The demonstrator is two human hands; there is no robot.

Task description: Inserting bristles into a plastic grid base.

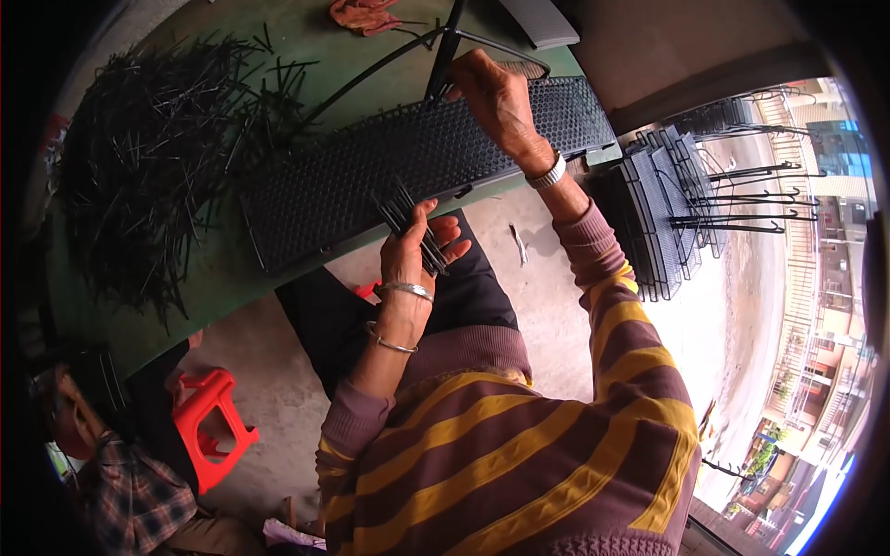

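Black plastic strips (408, 222), a small bundle of them, stand clamped in the left hand (413, 255) near the middle of the frame; the fingers curl tight around their lower ends and the tops fan out above the thumb. Two silver bangles (399, 315) sit on that wrist.

Up and to the right, the right hand (496, 97) rests on the far edge of a long black perforated panel (408, 157). Its fingers are bent down and pinched at the panel's upper rim beside a black rod (443, 56) that rises toward the top of the frame; whether they hold anything there cannot be told. A light wristband (547, 174) circles that wrist. Both sleeves are maroon with yellow stripes.

The panel lies slantwise on a green table (213, 278), running from centre left to upper right. A big loose heap of black strips (158, 157) covers the table at upper left. A stack of similar black panels (663, 208) stands on edge at the right, just beyond the panel's end, on a pale concrete floor.

At lower left a red plastic stool (213, 426) stands beside another person in a checked shirt (139, 500). An orange-brown cloth (366, 14) lies at the top edge.
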